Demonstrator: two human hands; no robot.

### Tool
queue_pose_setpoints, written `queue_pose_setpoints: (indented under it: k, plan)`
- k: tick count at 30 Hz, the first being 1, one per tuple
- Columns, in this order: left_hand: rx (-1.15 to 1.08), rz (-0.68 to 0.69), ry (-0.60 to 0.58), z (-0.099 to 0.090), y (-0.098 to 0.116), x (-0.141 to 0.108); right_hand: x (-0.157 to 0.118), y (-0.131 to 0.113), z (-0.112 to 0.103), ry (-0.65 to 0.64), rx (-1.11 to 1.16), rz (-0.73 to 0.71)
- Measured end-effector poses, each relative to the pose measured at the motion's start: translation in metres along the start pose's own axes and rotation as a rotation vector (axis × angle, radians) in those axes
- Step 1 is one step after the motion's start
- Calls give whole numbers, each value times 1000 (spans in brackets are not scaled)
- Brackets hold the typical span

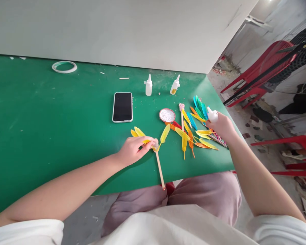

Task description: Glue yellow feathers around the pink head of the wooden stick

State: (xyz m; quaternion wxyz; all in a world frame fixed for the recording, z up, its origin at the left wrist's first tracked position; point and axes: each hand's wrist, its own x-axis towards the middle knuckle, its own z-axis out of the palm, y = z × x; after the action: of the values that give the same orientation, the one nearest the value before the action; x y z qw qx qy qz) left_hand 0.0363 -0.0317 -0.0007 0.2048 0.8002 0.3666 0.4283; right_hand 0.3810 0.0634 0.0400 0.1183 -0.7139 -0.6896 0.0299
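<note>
My left hand is closed at the head of a wooden stick, pinching around a pinkish lump there. Yellow feathers fan out from that head on both sides, partly covered by my fingers. The stick's lower end points toward my lap over the table's front edge. On the right, my right hand is wrapped round a small white squeeze bottle, its nozzle pointing up and left. Loose turquoise and green feathers lie beside that hand, with yellow and orange feathers nearer me.
A phone, two upright nozzle bottles and a tape roll rest on the green table. A round dish of white bits sits mid-table beside another pink-topped stick. Red chairs stand right.
</note>
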Motion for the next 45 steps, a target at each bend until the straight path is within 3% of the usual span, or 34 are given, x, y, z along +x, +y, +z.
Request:
queue_pose_setpoints:
  k: [3,7,12,15,21,25,30,33,37,40,42,45]
  plan:
    - [-9,6,8,0,0,0,-21,-5,2,41,-105,-30]
    - [-5,-9,5,-2,0,1,-46,-13,7,37,-64,-83]
    - [50,-7,68,-4,1,3,-68,-26,12,-144,37,-5]
    - [54,-8,69,-4,0,3,-72,-32,14,-203,27,-45]
    - [-46,-77,86,-5,-4,2,-68,-36,12,-252,35,45]
    - [-172,-129,215,-10,-10,4,-68,-36,16,-225,6,44]
    - [-59,-13,317,-14,-17,8,-72,-39,11,-102,21,78]
    - [83,63,302,-14,-18,6,-77,-50,-2,-31,245,133]
    - [205,216,215,-15,-17,1,-79,-76,-19,-272,811,16]
    - [198,389,148,-16,-15,0,-72,-98,-26,-344,1021,-102]
    - [223,459,124,-17,-11,0,-64,-110,-28,-321,1077,-137]
    - [242,515,95,-16,-6,3,-53,-120,-27,-189,1114,-103]
